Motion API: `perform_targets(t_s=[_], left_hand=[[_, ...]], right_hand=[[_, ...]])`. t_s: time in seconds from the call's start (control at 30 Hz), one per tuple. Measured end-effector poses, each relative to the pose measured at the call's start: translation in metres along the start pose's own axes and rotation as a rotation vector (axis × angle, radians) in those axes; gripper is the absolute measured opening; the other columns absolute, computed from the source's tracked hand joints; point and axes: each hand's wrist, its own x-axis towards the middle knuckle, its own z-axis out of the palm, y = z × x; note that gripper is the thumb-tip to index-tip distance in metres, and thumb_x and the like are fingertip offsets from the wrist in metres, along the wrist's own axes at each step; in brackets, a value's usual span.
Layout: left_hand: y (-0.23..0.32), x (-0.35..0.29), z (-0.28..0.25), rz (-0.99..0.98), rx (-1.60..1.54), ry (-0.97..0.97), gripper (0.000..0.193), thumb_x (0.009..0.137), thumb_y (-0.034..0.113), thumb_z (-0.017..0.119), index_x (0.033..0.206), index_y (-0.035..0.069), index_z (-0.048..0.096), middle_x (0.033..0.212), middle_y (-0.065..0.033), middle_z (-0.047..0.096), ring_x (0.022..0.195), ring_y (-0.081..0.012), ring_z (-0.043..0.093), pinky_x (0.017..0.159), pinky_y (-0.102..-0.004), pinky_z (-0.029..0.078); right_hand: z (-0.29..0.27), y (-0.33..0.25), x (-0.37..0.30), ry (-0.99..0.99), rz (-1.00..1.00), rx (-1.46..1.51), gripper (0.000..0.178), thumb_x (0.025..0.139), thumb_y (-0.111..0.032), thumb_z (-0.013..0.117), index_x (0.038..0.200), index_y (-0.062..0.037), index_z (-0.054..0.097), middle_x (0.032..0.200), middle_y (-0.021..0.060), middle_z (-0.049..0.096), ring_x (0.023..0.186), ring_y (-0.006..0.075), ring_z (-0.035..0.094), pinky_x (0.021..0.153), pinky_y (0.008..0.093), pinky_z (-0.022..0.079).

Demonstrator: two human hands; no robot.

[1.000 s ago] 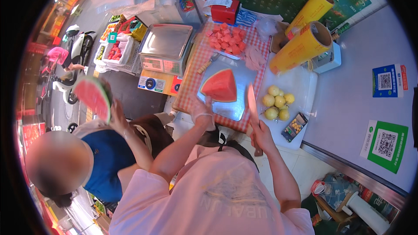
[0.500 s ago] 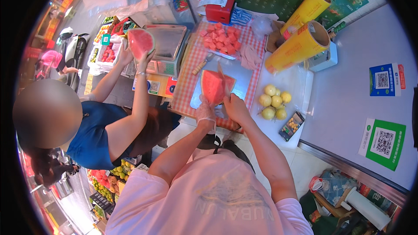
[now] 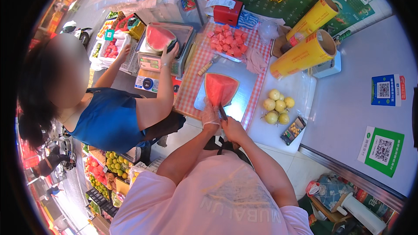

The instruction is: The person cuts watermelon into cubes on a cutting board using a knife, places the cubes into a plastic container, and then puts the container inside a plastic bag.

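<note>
A red watermelon chunk point(image 3: 220, 88) with rind along its right edge sits on a shiny metal board point(image 3: 239, 106). My left hand point(image 3: 210, 115), in a clear plastic glove, grips the chunk's near end. Bare, my right hand point(image 3: 234, 129) is wrapped round a knife point(image 3: 223, 112), whose blade is at the chunk's near tip; part of it is hidden. Beyond the board, a tray of watermelon cubes point(image 3: 227, 41) rests on the red checked cloth point(image 3: 188, 91). A small wooden-handled tool point(image 3: 205, 68) lies at the board's left edge.
On my left, another person's hand point(image 3: 170, 54) touches a watermelon wedge point(image 3: 159, 38) on a scale point(image 3: 176, 68). To the right are several yellow round fruits point(image 3: 276, 104), a phone point(image 3: 293, 130) and yellow film rolls point(image 3: 303, 55). A red box point(image 3: 227, 14) stands at the back.
My knife has come down from the chunk's right side to its near tip, and my right hand has drawn nearer my body. The other person has lowered the wedge onto the scale.
</note>
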Motion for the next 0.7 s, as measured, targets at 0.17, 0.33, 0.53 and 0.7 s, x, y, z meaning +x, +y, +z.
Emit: perform_targets(t_s=[0.17, 0.33, 0.53, 0.7], left_hand=[[0.001, -0.005, -0.009, -0.077, -0.015, -0.018, 0.063, 0.098, 0.029, 0.045, 0.148, 0.0, 0.022, 0.111, -0.0307, 0.06, 0.099, -0.0468, 0.058, 0.085, -0.0515, 0.045], [0.014, -0.006, -0.01, -0.089, -0.007, -0.05, 0.061, 0.098, 0.026, 0.045, 0.148, -0.001, 0.023, 0.113, -0.0312, 0.06, 0.1, -0.0456, 0.059, 0.085, -0.0509, 0.045], [0.01, -0.001, -0.007, -0.109, 0.062, -0.062, 0.063, 0.097, 0.029, 0.047, 0.148, -0.001, 0.024, 0.112, -0.0293, 0.061, 0.1, -0.0443, 0.06, 0.083, -0.0493, 0.046], [0.007, -0.002, -0.004, -0.055, 0.072, 0.009, 0.065, 0.095, 0.03, 0.054, 0.146, 0.0, 0.028, 0.108, -0.0274, 0.063, 0.098, -0.0437, 0.061, 0.082, -0.0484, 0.047]], right_hand=[[-0.034, 0.005, -0.073, -0.027, -0.098, 0.009, 0.035, 0.097, -0.03, 0.046, 0.103, 0.0034, 0.055, 0.063, 0.0136, 0.06, 0.046, 0.0253, 0.06, 0.049, 0.0392, 0.05], [-0.084, -0.017, -0.073, 0.114, 0.039, 0.086, 0.038, 0.096, -0.031, 0.046, 0.102, 0.0057, 0.056, 0.086, 0.0316, 0.064, 0.085, 0.048, 0.062, 0.077, 0.0555, 0.049], [-0.066, -0.005, 0.017, 0.219, -0.054, 0.003, 0.042, 0.095, -0.031, 0.043, 0.097, 0.0082, 0.058, 0.087, 0.0308, 0.065, 0.076, 0.0444, 0.065, 0.072, 0.0514, 0.051], [-0.032, 0.006, 0.003, -0.022, 0.08, 0.192, 0.038, 0.095, -0.027, 0.042, 0.091, 0.008, 0.057, 0.068, 0.0224, 0.064, 0.052, 0.0335, 0.065, 0.054, 0.0448, 0.052]])
